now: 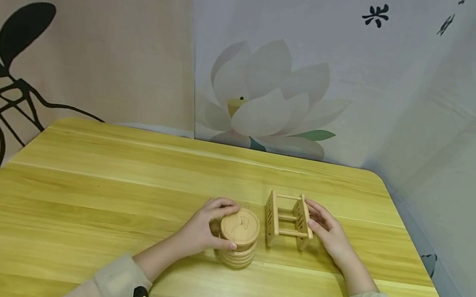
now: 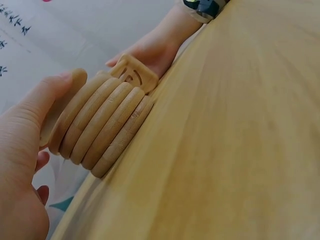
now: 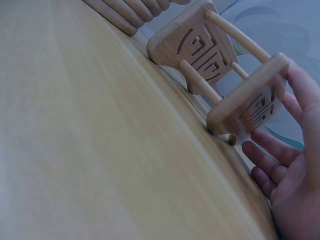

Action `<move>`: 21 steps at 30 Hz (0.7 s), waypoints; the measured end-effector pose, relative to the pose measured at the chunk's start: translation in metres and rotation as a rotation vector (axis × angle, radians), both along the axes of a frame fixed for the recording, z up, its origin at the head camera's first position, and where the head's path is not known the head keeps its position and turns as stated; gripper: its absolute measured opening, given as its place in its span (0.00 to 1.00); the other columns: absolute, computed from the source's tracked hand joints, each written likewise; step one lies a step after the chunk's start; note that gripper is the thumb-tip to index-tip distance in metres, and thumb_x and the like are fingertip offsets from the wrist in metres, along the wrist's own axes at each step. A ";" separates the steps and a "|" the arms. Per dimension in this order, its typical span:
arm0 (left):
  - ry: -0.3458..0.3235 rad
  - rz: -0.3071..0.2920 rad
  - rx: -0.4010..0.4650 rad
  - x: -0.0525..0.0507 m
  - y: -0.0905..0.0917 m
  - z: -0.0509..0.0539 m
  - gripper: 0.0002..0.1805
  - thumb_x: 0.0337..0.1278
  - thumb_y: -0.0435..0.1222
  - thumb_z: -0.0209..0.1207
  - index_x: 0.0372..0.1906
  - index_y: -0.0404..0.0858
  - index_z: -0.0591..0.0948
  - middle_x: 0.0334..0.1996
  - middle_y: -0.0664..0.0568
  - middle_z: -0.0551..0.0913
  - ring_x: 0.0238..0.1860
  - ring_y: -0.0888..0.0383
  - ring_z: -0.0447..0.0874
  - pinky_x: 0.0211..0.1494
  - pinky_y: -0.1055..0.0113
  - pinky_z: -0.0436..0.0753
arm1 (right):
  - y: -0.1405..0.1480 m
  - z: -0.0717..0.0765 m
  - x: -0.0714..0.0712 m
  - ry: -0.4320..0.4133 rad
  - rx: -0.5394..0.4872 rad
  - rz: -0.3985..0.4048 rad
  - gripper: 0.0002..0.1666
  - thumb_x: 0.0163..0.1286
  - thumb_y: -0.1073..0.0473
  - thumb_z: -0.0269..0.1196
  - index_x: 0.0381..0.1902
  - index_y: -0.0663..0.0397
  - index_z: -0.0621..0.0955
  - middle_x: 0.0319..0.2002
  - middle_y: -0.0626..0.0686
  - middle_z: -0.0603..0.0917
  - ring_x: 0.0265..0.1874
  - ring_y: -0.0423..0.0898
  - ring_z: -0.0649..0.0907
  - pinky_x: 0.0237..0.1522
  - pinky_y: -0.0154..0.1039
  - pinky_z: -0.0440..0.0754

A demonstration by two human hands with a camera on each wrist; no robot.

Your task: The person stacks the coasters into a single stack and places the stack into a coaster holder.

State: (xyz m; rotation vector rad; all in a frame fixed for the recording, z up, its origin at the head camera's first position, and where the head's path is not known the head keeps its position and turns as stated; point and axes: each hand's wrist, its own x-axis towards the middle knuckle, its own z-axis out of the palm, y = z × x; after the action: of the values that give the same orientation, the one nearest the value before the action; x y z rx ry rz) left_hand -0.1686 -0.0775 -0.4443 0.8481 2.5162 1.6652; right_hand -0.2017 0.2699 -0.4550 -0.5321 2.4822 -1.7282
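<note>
While the right hand [image 1: 329, 234] rests its loosely extended fingers against the right panel of the pale wooden rack [image 1: 272, 219] with rungs and cut-out sides, the left hand [image 1: 200, 229] pinches the round, engraved light-wood top disc [image 1: 241, 226] — over the stack of matching discs [image 1: 237, 261] just left of the rack. A clean lift would want a rim-only pinch, disc level — and light steadying pressure, lest the rack slide.
</note>
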 end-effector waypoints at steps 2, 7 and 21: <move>0.002 -0.010 0.004 0.000 0.000 -0.001 0.46 0.35 0.42 0.78 0.65 0.34 0.72 0.64 0.45 0.67 0.65 0.52 0.59 0.66 0.43 0.56 | 0.000 0.000 0.000 0.002 -0.005 0.002 0.30 0.75 0.60 0.53 0.73 0.53 0.62 0.64 0.64 0.70 0.56 0.45 0.74 0.53 0.31 0.70; 0.008 -0.018 -0.003 0.001 -0.001 -0.003 0.46 0.34 0.42 0.78 0.65 0.35 0.73 0.64 0.46 0.68 0.65 0.54 0.59 0.66 0.45 0.56 | 0.000 0.000 0.000 0.001 -0.012 0.005 0.30 0.75 0.61 0.53 0.73 0.54 0.62 0.63 0.64 0.69 0.55 0.41 0.75 0.52 0.32 0.71; -0.003 -0.023 -0.019 0.006 -0.001 -0.001 0.45 0.33 0.42 0.78 0.64 0.36 0.73 0.64 0.45 0.68 0.64 0.54 0.60 0.66 0.45 0.56 | 0.000 -0.001 0.000 0.000 -0.024 0.013 0.30 0.75 0.61 0.52 0.73 0.54 0.62 0.64 0.65 0.69 0.55 0.41 0.75 0.52 0.32 0.71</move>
State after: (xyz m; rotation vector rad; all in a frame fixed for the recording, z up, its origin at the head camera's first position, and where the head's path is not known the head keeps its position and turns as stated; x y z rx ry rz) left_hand -0.1628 -0.0788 -0.4457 0.8690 2.5064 1.6316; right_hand -0.2021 0.2702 -0.4559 -0.5487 2.4559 -1.7551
